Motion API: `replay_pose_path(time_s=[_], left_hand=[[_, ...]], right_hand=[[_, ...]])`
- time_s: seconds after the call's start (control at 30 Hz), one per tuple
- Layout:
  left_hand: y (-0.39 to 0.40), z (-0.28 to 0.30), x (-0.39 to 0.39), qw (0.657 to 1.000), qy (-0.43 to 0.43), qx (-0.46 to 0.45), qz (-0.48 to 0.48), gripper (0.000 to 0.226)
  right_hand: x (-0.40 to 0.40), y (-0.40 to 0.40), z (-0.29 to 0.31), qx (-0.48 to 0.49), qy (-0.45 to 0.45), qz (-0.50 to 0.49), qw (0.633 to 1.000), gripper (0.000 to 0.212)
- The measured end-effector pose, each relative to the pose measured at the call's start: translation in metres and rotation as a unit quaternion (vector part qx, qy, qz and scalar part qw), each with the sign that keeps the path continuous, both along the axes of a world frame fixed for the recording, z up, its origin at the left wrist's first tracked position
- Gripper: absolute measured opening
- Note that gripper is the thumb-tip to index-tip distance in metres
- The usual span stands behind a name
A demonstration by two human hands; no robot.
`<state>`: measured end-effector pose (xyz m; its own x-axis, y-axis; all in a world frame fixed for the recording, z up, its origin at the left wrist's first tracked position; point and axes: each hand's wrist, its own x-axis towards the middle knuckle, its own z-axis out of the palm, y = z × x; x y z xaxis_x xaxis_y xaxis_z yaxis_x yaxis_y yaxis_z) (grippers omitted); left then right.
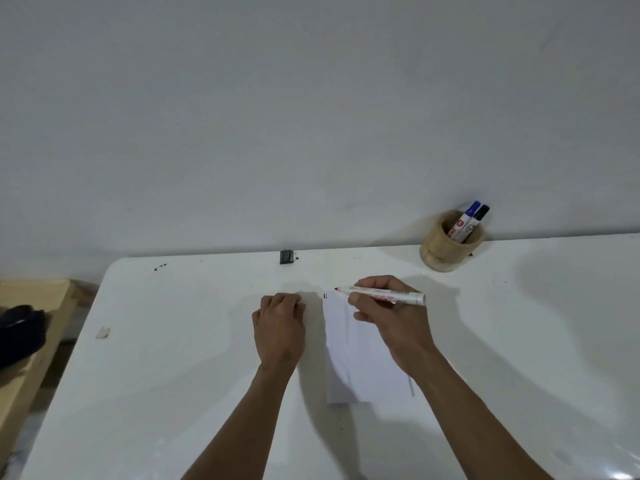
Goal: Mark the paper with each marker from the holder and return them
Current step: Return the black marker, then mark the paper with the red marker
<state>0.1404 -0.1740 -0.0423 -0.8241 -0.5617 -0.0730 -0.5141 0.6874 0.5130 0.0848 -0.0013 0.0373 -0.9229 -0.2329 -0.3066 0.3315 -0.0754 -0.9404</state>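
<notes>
A white sheet of paper (pixel 356 362) lies on the white table (pixel 173 358) in front of me. Short red and dark marks (pixel 325 296) sit at its far left corner. My right hand (pixel 388 317) grips an uncapped red marker (pixel 381 293), its tip pointing left just above that corner. My left hand (pixel 280 323) rests curled on the table to the left of the paper; whether the cap is inside it is hidden. A round wooden holder (pixel 446 251) stands at the back right, with a blue-capped marker (pixel 465 220) and a black-capped marker (pixel 476 221) upright in it.
A small dark object (pixel 286 257) sits at the table's far edge by the wall. A scrap of tape (pixel 103 332) lies near the left edge. Left of the table stands a wooden bench (pixel 31 341) with a black item (pixel 19 332) on it.
</notes>
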Motion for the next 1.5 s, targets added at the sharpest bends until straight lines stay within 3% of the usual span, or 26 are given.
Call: replay_pose_path(time_s=[0.07, 0.1, 0.17, 0.23, 0.33, 0.47, 0.8, 1.1, 1.27, 1.33, 1.4, 1.43, 1.5], left_hand=[[0.004, 0.012, 0.004, 0.991, 0.054, 0.107, 0.065, 0.02], [0.005, 0.022, 0.007, 0.97, 0.09, 0.195, 0.114, 0.016], [0.007, 0.042, 0.015, 0.896, 0.154, 0.365, 0.199, 0.007], [0.009, 0.061, 0.026, 0.826, 0.19, 0.479, 0.228, 0.009], [0.011, 0.083, 0.046, 0.762, 0.217, 0.569, 0.22, 0.014], [0.017, 0.097, 0.073, 0.722, 0.221, 0.621, 0.213, 0.016], [0.03, 0.113, 0.114, 0.745, 0.218, 0.61, 0.158, 0.016], [0.052, 0.111, 0.108, 0.749, 0.222, 0.615, 0.105, 0.015], [0.065, 0.115, 0.087, 0.769, 0.223, 0.594, 0.073, 0.02], [0.072, 0.117, 0.075, 0.783, 0.227, 0.576, 0.066, 0.016], [0.078, 0.121, 0.06, 0.795, 0.24, 0.552, 0.071, 0.014], [0.081, 0.124, 0.052, 0.804, 0.245, 0.536, 0.072, 0.013], [0.088, 0.13, 0.033, 0.834, 0.246, 0.492, 0.053, 0.011]], right_hand=[[0.006, -0.001, 0.004, 0.007, 0.008, 0.003, 1.0, 0.015], [0.01, -0.001, 0.007, 0.009, 0.012, 0.0, 1.0, 0.015], [0.018, -0.004, 0.014, 0.017, 0.025, -0.01, 1.0, 0.012], [0.03, -0.008, 0.021, 0.024, 0.046, -0.015, 0.999, 0.012], [0.05, -0.015, 0.032, 0.025, 0.081, -0.007, 0.996, 0.012], [0.078, -0.021, 0.042, 0.013, 0.108, -0.014, 0.994, 0.012], [0.124, -0.016, 0.047, 0.056, 0.133, -0.004, 0.99, 0.01], [0.132, 0.003, 0.054, -0.007, 0.048, -0.089, 0.995, 0.009], [0.115, 0.019, 0.051, -0.061, 0.003, -0.113, 0.992, 0.013], [0.103, 0.029, 0.051, -0.101, -0.035, -0.118, 0.987, 0.024], [0.089, 0.045, 0.051, -0.121, -0.042, -0.159, 0.979, 0.05], [0.081, 0.056, 0.05, -0.075, -0.006, -0.178, 0.981, 0.06], [0.063, 0.078, 0.047, 0.116, 0.131, -0.162, 0.971, 0.063]])
